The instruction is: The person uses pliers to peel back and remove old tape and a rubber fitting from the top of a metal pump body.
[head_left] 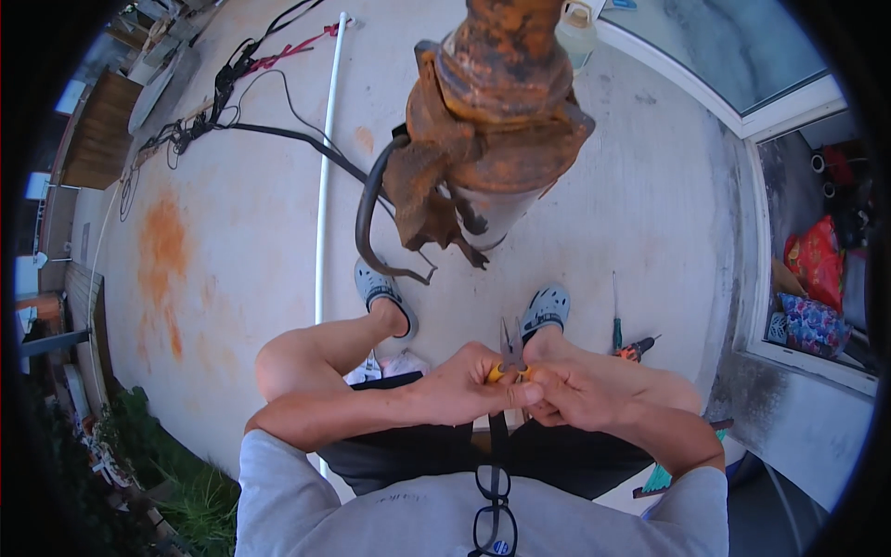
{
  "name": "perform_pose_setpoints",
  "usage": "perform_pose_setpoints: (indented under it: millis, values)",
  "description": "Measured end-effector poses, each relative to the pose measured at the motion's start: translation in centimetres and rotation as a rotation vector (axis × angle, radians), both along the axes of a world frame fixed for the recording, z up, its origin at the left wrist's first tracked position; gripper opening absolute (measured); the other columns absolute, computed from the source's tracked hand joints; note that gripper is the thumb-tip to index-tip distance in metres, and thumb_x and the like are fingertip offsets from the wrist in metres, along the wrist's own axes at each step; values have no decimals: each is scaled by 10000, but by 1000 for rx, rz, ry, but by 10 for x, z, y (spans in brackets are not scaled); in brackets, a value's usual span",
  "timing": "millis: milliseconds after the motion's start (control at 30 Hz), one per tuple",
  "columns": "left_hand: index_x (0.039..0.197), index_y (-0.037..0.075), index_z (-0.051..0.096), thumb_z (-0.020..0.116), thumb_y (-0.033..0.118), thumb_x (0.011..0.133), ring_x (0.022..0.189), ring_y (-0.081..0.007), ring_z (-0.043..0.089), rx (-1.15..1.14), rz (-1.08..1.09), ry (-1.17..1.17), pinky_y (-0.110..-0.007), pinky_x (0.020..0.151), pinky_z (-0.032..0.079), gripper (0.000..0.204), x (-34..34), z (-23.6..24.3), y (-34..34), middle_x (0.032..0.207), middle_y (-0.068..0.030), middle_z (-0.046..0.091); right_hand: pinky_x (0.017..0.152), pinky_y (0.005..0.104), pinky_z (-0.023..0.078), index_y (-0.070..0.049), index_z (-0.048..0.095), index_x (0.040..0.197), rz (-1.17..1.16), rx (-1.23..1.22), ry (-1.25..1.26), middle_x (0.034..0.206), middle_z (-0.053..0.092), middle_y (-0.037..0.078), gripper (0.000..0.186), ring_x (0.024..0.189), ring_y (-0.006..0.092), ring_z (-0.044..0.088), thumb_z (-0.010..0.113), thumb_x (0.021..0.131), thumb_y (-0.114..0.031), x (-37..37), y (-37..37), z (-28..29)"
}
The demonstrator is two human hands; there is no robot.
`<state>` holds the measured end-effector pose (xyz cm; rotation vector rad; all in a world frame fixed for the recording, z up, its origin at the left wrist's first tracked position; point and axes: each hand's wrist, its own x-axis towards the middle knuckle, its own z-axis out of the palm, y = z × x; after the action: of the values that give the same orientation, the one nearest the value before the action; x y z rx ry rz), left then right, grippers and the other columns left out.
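My left hand (478, 385) and my right hand (566, 395) are closed together on needle-nose pliers (512, 350) with yellow handles, held over my lap with the jaws pointing away from me, slightly apart. Beyond them, at the top centre, a large rusty metal fitting (497, 93) hangs over the floor, with a torn brown piece (418, 195) and a thick black cable (371, 213) looping down to a bent wire end. Whether anything small is between my fingers besides the pliers, I cannot tell.
On the concrete floor lie a white pipe (329, 139), tangled black cables (218, 116), a screwdriver (616, 330) and an orange-black drill (636, 350). A translucent jug (576, 46) stands behind the fitting. A white-framed doorway (750, 135) with bags is at right, plants (186, 473) at lower left.
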<state>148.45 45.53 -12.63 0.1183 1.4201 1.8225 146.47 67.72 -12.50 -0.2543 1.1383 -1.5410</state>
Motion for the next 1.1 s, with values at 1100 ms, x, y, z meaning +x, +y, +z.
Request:
perform_pose_setpoints:
  millis: [1100]
  values:
    - [1072, 31, 651, 794, 142, 752, 942, -305, 550, -585, 1092, 1735, -397, 820, 402, 367, -48, 79, -36, 1092, -125, 595, 774, 361, 497, -4, 466, 1357, -521, 54, 379, 977, 583, 114, 465, 870, 203, 591, 547, 934, -180, 0, -17, 102]
